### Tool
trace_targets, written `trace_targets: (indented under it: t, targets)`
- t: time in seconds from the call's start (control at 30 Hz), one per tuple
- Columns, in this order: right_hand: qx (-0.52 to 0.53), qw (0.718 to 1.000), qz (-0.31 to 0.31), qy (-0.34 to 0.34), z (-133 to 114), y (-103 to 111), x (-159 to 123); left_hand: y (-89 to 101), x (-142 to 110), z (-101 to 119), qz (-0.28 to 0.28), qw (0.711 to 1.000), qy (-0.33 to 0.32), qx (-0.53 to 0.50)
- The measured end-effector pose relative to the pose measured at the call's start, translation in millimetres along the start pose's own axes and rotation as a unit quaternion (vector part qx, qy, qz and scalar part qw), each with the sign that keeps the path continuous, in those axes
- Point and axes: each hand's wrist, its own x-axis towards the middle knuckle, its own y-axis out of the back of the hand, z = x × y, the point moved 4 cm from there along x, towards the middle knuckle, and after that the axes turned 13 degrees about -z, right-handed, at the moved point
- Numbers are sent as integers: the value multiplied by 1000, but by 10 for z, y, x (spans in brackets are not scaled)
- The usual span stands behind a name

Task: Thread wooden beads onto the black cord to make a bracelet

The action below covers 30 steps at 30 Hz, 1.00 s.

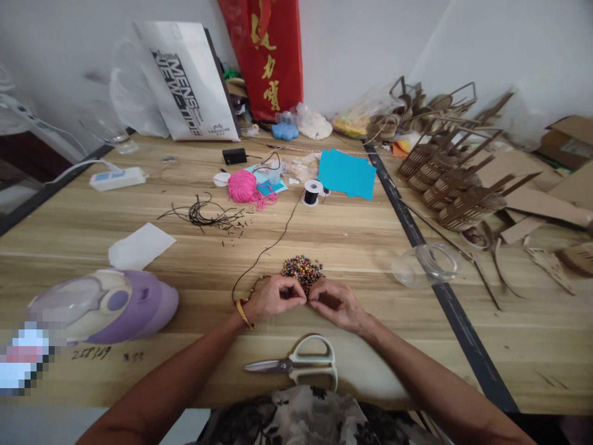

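Observation:
My left hand [278,296] is closed in a pinch at the near edge of a heap of small multicoloured beads [300,267]. A thin black cord [273,244] curves from a white spool [312,193] to this hand, with a few beads strung [257,283] on it beside the wrist. My right hand [340,304] also pinches, its fingertips almost meeting the left ones; whatever lies between them is too small to make out. Scissors with pale handles [315,364] lie flat on the table below both hands.
Left stands a purple-and-white appliance [125,306] beside white paper [141,246]. Cut black cords [204,213], pink yarn [242,186] and blue sheets [347,173] lie farther back. A clear round container [426,264] and small woven baskets [456,185] occupy the right.

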Motion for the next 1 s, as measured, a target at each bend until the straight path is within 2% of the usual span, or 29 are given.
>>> trace_targets:
  t: [1.0]
  targets:
    - [-4,1000,0,9,-22,12,10,-8,-1,-7,-14,1000,-4,7]
